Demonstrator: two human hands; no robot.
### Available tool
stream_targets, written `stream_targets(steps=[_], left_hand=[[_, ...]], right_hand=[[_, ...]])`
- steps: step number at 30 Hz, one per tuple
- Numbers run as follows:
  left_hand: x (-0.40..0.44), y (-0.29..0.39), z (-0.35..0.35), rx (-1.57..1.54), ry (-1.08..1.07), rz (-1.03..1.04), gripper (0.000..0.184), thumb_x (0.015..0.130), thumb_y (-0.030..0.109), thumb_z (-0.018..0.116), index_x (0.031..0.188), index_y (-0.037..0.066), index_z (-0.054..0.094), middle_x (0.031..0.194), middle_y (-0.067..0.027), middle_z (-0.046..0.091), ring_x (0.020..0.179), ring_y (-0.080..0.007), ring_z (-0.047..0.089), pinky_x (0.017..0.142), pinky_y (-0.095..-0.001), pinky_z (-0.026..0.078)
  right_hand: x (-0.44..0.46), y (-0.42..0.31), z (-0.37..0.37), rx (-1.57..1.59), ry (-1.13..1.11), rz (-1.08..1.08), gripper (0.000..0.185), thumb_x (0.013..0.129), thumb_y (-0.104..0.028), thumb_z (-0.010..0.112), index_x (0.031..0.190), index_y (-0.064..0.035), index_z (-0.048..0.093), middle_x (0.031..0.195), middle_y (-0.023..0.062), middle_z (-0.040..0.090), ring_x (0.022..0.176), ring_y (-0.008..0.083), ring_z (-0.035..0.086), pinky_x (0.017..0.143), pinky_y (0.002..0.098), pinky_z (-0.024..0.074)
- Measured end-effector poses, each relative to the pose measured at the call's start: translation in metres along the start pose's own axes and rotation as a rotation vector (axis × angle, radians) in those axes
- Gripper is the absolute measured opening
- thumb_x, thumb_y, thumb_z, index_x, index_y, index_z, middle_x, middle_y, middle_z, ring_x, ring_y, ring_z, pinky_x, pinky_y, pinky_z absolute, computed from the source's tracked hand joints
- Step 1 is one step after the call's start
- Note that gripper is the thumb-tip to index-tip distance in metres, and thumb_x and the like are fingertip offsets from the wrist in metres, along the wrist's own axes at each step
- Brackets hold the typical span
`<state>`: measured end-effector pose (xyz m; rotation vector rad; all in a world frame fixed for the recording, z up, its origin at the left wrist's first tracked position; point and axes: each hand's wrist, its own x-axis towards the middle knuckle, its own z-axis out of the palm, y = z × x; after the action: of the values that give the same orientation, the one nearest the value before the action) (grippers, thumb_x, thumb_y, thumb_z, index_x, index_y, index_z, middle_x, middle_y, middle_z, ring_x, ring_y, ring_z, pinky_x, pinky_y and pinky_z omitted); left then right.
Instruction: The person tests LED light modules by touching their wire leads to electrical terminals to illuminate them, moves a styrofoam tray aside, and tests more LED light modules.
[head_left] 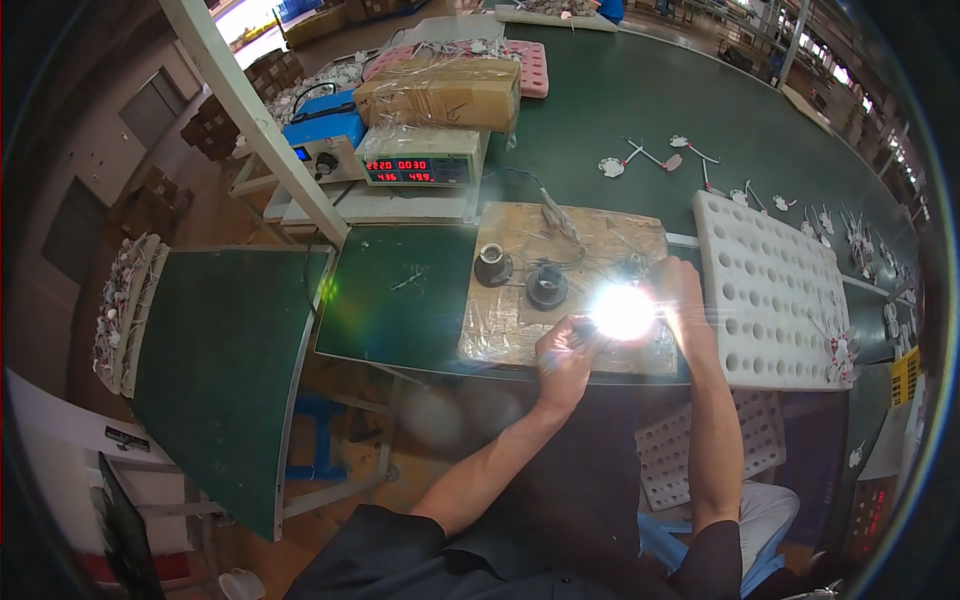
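A glaring lit lamp (623, 312) shines above the front right part of a plastic-wrapped wooden board (620, 225). My left hand (565, 352) is at the lamp's left side, its fingers closed; what they hold is lost in the glare. At the lamp's upper right, my right hand (678, 290) has its fingers pressed together, and what lies between them cannot be made out. Left of the lamp, a dark round socket (546, 287) and another socket (492, 265) stand on the board. Wires with a grey connector run behind them.
A white foam tray (775, 290) with rows of holes lies right of the board. Behind to the left stand a meter (420, 168) with red digits, a cardboard box (440, 92) on top and a blue device (325, 135). Small wired parts (612, 167) lie on the green belt.
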<state>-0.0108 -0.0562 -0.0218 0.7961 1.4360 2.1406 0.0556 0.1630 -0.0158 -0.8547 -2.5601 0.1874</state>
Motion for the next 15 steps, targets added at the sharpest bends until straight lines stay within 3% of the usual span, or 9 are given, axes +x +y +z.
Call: stream_targets(steps=[4,10,13,15], left_hand=[[0.0,-0.003,0.004,-0.053,0.039,-0.03,0.009,0.09,-0.001,0.067,0.098,-0.002,0.062,0.085,-0.0039,0.067,0.078,-0.0094,0.065,0.074,-0.0245,0.054],[-0.001,0.003,0.005,-0.033,0.059,0.069,0.005,0.091,0.001,0.066,0.091,-0.001,0.062,0.084,-0.004,0.068,0.077,-0.0096,0.065,0.074,-0.0246,0.054],[-0.002,0.005,0.006,-0.054,0.049,0.071,0.005,0.092,0.003,0.065,0.09,-0.001,0.061,0.082,-0.0043,0.068,0.076,-0.0094,0.065,0.073,-0.0243,0.053],[-0.001,0.002,0.005,-0.065,0.018,0.039,0.007,0.093,0.004,0.064,0.09,-0.001,0.061,0.081,-0.0044,0.068,0.075,-0.0088,0.064,0.072,-0.0238,0.052]], right_hand=[[0.003,-0.005,-0.004,0.052,-0.092,0.147,0.024,0.07,-0.02,0.068,0.063,0.0029,0.065,0.064,0.0233,0.061,0.054,0.0355,0.063,0.053,0.0413,0.0489],[0.005,-0.009,-0.009,0.039,-0.164,0.166,0.03,0.07,-0.023,0.068,0.064,0.0054,0.064,0.065,0.0256,0.059,0.057,0.0374,0.064,0.053,0.0421,0.0492],[0.007,-0.021,-0.021,-0.026,-0.277,0.212,0.014,0.077,-0.008,0.06,0.071,0.002,0.068,0.069,0.0258,0.065,0.07,0.0373,0.07,0.062,0.0421,0.0567],[0.01,-0.034,-0.029,-0.056,-0.283,0.266,0.018,0.079,-0.012,0.06,0.072,0.0021,0.068,0.07,0.0257,0.066,0.071,0.0374,0.07,0.063,0.0426,0.0566]])
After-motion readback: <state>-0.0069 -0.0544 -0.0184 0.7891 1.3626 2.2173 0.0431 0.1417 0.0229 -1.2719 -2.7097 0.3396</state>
